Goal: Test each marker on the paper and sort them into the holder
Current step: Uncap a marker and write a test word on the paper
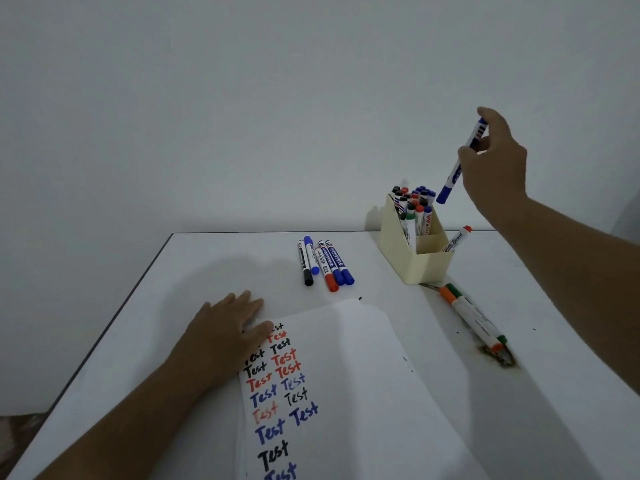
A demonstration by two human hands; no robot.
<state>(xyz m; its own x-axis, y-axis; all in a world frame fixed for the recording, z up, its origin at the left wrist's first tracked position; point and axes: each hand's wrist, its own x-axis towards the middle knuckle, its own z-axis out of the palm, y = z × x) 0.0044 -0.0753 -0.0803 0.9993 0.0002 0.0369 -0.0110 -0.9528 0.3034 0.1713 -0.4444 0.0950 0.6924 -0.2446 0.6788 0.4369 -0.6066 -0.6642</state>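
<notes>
I hold a blue marker over the holder while my other hand rests on the paper.

The paper (pixel 346 393) lies at the near edge of the desk (pixel 554 393), with "Test" written down it in black, red and blue. My left hand (pixel 228 327) lies flat on its far left corner, fingers straight, gripping nothing. Two markers with orange and green ends (pixel 472 318) lie side by side toward the right side of the desk. Five loose markers (pixel 323 265) lie in a row near the far edge. The cream holder (pixel 415 251) stands at the far edge, full of markers in its back part. My right hand (pixel 495 161) pinches the blue marker (pixel 457 168) just above it, cap end down.
</notes>
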